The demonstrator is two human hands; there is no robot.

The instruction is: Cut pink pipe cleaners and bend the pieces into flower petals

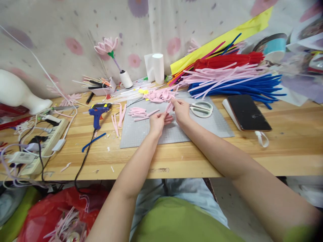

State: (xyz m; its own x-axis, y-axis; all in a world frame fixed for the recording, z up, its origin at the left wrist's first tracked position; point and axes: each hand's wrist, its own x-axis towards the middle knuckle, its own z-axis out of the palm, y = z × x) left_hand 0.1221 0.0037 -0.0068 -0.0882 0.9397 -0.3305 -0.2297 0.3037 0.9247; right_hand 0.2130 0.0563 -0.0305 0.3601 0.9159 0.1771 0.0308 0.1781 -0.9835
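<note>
Between my two hands is a pale pink pipe cleaner petal (169,107), pinched at both ends over the grey cutting mat (141,136). My left hand (158,122) grips its lower end; my right hand (180,109) closes on the upper end. Just behind lies a heap of shaped pink petals (160,95). Cut pink pipe cleaner pieces (137,112) rest on the mat left of my left hand. White-handled scissors (202,109) lie to the right of my right hand, their blades partly hidden behind it.
A blue glue gun (98,116) stands at the left, near a crowded power strip (47,148). Bundles of blue (234,87) and red pipe cleaners (227,61) fill the back right. A phone (248,112) leans at the right. A pink flower (107,47) rises from a white holder (126,79).
</note>
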